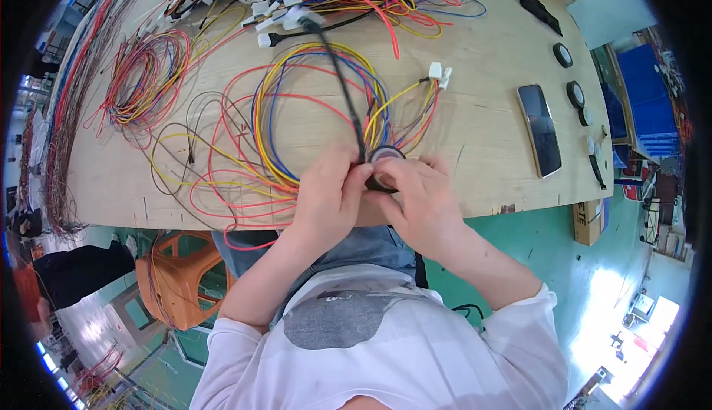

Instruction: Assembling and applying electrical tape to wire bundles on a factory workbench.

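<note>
Cable (346, 90) rises from left hand (326, 187), tape roll (386, 154) in right hand (424, 199)

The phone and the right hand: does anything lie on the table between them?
No object lies there: in the head view, only bare wooden tabletop with a short dark mark runs between the right hand and the phone.

Tape roll (383, 155) part-hidden by right hand (421, 193)

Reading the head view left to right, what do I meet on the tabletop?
Small coil of red and yellow wires → large round coil of red, yellow and blue wires → white plastic connector → dark-screened rectangular phone → black round roll just beyond it.
</note>
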A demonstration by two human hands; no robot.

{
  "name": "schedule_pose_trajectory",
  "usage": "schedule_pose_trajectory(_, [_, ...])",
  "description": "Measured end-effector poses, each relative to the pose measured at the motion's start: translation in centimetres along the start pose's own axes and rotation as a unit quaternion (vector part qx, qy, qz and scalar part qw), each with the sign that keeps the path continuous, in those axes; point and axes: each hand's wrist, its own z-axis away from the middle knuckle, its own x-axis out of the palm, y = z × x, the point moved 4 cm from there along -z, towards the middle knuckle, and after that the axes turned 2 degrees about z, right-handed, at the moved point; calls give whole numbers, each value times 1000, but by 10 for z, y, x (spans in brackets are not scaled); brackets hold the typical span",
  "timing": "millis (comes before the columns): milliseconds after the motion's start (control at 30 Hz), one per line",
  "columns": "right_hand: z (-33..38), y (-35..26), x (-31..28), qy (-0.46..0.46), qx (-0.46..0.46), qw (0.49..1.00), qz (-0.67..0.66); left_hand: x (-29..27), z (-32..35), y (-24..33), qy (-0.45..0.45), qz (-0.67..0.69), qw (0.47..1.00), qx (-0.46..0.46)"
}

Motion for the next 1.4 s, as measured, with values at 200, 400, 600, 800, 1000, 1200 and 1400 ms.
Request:
schedule_pose_trajectory(200, [-12,-9,-1,-111,-29,992,55,-10,13,-12,-121,79,989,-23])
schedule_pose_trajectory(400, [-26,0,0,-196,-76,978,-1,-9,16,-19,-104,191,974,-67])
schedule_pose_trajectory(600, [-15,18,-21,-236,-117,963,52,-8,14,-11,-162,136,976,-47])
schedule_pose_trajectory(800, [3,82,-74,-213,88,962,148,-7,12,-9,-131,90,987,-21])
schedule_pose_trajectory(1000, [-11,100,-90,20,188,981,48,-4,-3,12,-110,35,990,87])
schedule_pose_trajectory(1200, [-35,127,-40,-110,74,991,19,-4,4,24,-25,-93,981,170])
schedule_pose_trajectory(1400, [-49,133,-35,-184,71,980,-23,4,23,15,51,-129,966,217])
